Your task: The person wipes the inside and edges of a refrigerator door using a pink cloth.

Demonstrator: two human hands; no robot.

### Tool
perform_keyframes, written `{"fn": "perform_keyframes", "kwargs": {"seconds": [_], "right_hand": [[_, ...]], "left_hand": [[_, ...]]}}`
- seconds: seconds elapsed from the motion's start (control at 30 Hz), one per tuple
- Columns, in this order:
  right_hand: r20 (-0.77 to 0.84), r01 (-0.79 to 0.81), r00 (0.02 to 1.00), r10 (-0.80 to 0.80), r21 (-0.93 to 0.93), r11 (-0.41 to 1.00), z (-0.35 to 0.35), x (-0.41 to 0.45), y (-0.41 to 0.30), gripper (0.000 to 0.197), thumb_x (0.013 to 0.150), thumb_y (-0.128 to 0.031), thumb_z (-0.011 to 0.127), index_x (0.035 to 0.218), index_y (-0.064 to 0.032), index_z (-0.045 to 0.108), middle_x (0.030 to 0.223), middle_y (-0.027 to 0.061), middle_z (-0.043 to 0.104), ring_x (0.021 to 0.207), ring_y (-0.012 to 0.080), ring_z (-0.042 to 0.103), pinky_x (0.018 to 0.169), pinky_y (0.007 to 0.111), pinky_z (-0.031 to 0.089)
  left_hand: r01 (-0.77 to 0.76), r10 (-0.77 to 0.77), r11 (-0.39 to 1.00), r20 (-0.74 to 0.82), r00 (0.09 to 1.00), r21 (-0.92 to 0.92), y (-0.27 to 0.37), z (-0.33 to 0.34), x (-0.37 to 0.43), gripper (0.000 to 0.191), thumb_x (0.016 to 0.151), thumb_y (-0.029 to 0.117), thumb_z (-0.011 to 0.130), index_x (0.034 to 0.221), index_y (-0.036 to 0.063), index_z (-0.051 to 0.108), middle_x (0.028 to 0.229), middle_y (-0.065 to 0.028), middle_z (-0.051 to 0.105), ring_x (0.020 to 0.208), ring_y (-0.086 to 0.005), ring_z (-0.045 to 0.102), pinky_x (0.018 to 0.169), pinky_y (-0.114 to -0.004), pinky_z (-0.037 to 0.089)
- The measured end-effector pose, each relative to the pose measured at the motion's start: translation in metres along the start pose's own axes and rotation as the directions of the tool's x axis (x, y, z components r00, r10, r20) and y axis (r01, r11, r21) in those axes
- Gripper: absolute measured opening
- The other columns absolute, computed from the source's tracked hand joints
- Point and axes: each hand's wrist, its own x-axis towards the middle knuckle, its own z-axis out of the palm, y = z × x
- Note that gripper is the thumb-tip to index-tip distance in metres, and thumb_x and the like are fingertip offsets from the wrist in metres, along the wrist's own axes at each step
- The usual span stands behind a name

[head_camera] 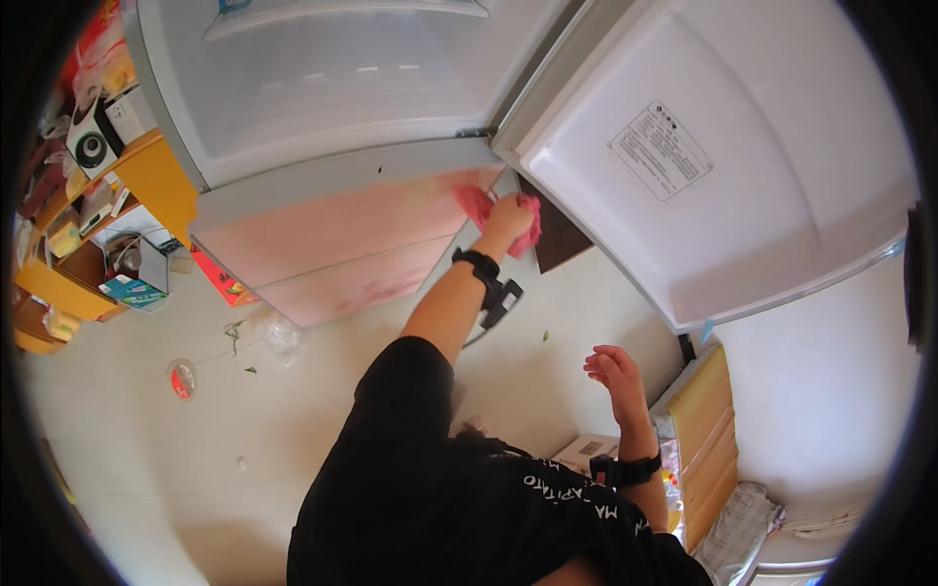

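Observation:
My left hand (511, 217) is closed around a crumpled red-pink cloth (529, 233), with part of the cloth hanging loose above the wrist side. It is at the right edge of the refrigerator's pink lower front (344, 234), just below the door hinge (476, 133). Nothing is in my right hand (617, 375), which hovers over the floor with its fingers loosely bent and apart. Right of the cloth, the refrigerator's white door (740, 220) stands swung open and bears a printed label. The open compartment (330, 80) shows a translucent drawer front.
Orange shelving (157, 183) at left holds a speaker (91, 146) and boxes. On the tiled floor lie a round red-and-white lid (182, 380), clear plastic (284, 335) and leaf scraps (233, 335). A yellow-brown panelled piece (703, 447) stands at right beneath the door.

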Motion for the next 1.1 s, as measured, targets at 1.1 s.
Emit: {"fn": "perform_keyframes", "kwargs": {"seconds": [1.1], "right_hand": [[0.394,-0.358,0.915,0.082,0.704,0.613,0.12,0.014,0.015,0.017,0.09,-0.012,0.053,0.102,-0.0005,0.053,0.099,0.0099,0.061,0.09,0.0176,0.06,0.078,0.031,0.051]], "left_hand": [[0.423,-0.366,0.896,0.317,0.875,-0.133,0.073,-0.202,-0.158,0.013,0.085,0.006,0.057,0.097,0.0028,0.06,0.089,-0.002,0.06,0.081,-0.0083,0.055,0.073,-0.022,0.045]]}}
